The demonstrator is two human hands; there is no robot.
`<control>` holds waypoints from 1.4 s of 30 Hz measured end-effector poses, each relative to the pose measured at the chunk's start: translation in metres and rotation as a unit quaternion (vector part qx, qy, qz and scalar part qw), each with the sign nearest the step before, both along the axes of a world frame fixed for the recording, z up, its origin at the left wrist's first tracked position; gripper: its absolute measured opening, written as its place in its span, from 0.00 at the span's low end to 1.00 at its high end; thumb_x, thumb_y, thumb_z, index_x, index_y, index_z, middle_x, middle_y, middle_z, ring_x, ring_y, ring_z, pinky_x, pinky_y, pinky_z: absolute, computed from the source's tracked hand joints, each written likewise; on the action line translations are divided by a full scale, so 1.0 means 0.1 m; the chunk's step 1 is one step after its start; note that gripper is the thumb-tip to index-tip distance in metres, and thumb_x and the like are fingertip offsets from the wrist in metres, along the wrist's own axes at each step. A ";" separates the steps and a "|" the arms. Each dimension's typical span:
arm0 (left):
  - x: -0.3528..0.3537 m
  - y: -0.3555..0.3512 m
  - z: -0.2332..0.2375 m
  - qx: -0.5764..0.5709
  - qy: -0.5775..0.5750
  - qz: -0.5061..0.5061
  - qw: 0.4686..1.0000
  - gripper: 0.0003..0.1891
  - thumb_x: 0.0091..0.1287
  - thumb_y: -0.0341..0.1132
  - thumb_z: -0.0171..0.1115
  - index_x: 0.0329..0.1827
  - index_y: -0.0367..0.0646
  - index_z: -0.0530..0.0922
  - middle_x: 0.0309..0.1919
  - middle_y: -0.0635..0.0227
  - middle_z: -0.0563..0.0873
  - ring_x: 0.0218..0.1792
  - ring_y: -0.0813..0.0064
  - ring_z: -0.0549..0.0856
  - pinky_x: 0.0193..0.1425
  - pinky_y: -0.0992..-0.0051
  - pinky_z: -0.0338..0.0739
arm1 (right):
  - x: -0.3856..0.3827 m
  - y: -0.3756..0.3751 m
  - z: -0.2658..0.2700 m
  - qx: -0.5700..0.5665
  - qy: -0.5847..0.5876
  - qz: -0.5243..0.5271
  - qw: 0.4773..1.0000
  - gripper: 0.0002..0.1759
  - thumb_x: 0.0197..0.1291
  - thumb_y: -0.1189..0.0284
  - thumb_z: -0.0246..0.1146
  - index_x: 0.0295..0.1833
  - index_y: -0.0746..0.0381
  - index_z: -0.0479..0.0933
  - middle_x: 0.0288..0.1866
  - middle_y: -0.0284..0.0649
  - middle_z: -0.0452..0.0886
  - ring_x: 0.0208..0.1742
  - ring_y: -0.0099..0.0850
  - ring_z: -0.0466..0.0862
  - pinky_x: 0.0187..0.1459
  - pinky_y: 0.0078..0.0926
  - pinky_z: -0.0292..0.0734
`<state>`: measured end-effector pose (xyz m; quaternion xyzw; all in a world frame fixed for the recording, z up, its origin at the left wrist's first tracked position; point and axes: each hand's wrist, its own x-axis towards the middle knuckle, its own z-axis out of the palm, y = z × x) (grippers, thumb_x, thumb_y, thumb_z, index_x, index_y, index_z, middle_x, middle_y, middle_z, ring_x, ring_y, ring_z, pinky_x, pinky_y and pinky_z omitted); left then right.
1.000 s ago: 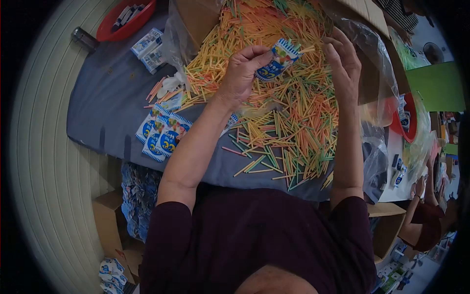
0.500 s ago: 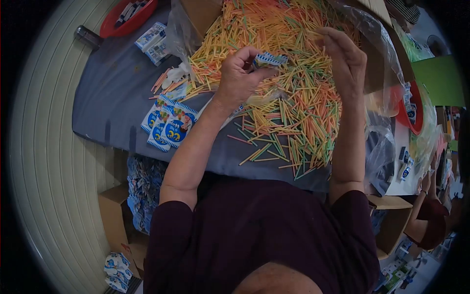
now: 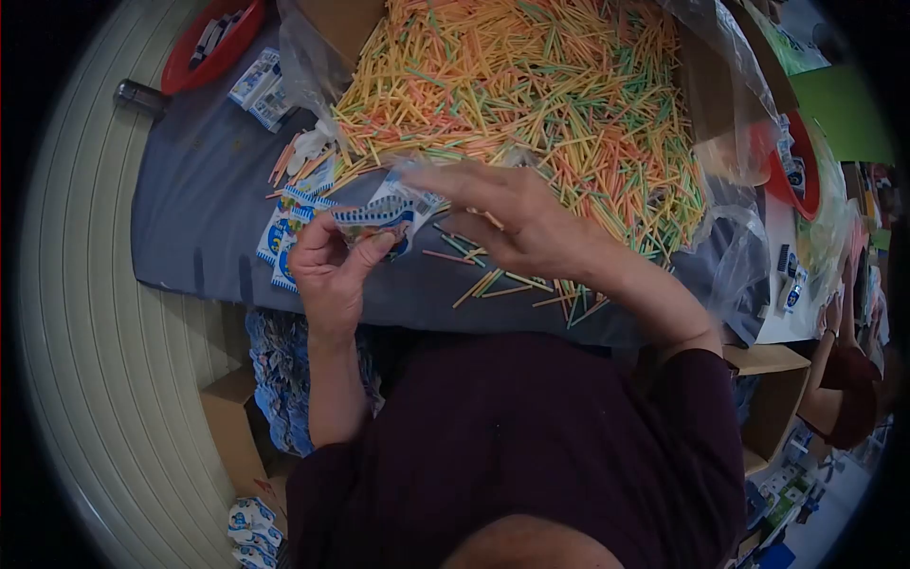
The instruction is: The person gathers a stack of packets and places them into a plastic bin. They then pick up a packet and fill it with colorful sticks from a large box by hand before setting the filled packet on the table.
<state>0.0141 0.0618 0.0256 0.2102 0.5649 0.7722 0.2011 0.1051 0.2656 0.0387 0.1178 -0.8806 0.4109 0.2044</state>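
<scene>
My left hand (image 3: pixel 327 275) pinches a blue-and-white printed packet (image 3: pixel 379 228) between thumb and fingers, above the near edge of the table. Close over the packet's right side is my right hand (image 3: pixel 517 213), fingers stretched out to the left and thumb apart, the fingertips smeared by motion. Behind both hands spreads a big heap of thin straw-like sticks (image 3: pixel 531 95) in orange, yellow, pink and green. Several loose sticks lie in front of the heap, below my right hand. More printed packets (image 3: pixel 280 237) lie left of my left hand, partly hidden by it.
Red basins stand at the far left (image 3: pixel 175 66) and at the right (image 3: pixel 806 171). A dark bottle (image 3: pixel 140 98) is by the table's left edge. Clear plastic sheeting (image 3: pixel 735 237) hangs at the right. An open carton (image 3: pixel 232 412) sits below. Another person (image 3: pixel 844 389) is at far right.
My left hand has moved left and nearer to me with the packet. My right hand has come from over the heap's right side leftward to the packet. The view has shifted slightly.
</scene>
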 end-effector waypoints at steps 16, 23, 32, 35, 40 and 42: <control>-0.53 -0.59 -0.16 -0.458 0.524 0.066 0.715 0.26 0.55 0.26 0.73 0.60 0.40 0.79 0.47 0.63 0.84 0.47 0.65 0.82 0.53 0.64 0.77 | 0.15 1.21 -0.01 0.424 -0.081 -0.230 0.872 0.30 0.54 0.76 0.67 0.66 0.50 0.78 0.57 0.45 0.80 0.59 0.42 0.79 0.61 0.46 0.71; -0.10 0.16 -0.21 -0.402 0.549 -0.005 0.733 0.20 0.52 0.29 0.71 0.50 0.41 0.82 0.43 0.63 0.80 0.47 0.60 0.79 0.47 0.63 0.76 | -0.28 1.21 -0.30 0.513 -0.073 -0.172 0.838 0.37 0.55 0.70 0.68 0.73 0.42 0.69 0.77 0.47 0.58 0.76 0.48 0.60 0.70 0.53 0.57; -0.09 0.12 -0.55 -0.312 0.565 0.036 0.763 0.11 0.49 0.24 0.66 0.37 0.40 0.83 0.33 0.64 0.80 0.38 0.61 0.81 0.36 0.67 0.77 | -0.29 1.31 -0.32 0.493 -0.043 -0.123 0.860 0.15 0.59 0.74 0.61 0.53 0.58 0.78 0.56 0.45 0.77 0.65 0.40 0.72 0.66 0.57 0.56; -0.03 0.22 -0.47 -0.308 0.533 0.051 0.786 0.09 0.50 0.23 0.67 0.35 0.39 0.84 0.33 0.65 0.82 0.38 0.61 0.82 0.39 0.67 0.78 | -0.26 1.50 -0.30 0.423 0.026 -0.194 0.885 0.10 0.63 0.73 0.60 0.49 0.60 0.79 0.38 0.45 0.81 0.49 0.41 0.82 0.56 0.53 0.69; -0.13 0.26 -0.51 -0.294 0.495 0.041 0.817 0.11 0.51 0.24 0.68 0.38 0.39 0.85 0.34 0.66 0.83 0.40 0.61 0.82 0.42 0.66 0.78 | -0.35 1.81 -0.32 0.315 -0.041 -0.241 0.917 0.17 0.68 0.70 0.60 0.61 0.58 0.75 0.34 0.44 0.82 0.36 0.45 0.83 0.37 0.48 0.72; -0.12 0.27 -0.43 -0.296 0.592 0.098 0.743 0.12 0.52 0.23 0.67 0.41 0.39 0.85 0.35 0.66 0.83 0.41 0.61 0.82 0.43 0.65 0.78 | -0.43 2.00 -0.56 0.280 -0.020 -0.258 0.924 0.17 0.70 0.68 0.60 0.62 0.57 0.75 0.31 0.42 0.81 0.30 0.42 0.82 0.29 0.45 0.71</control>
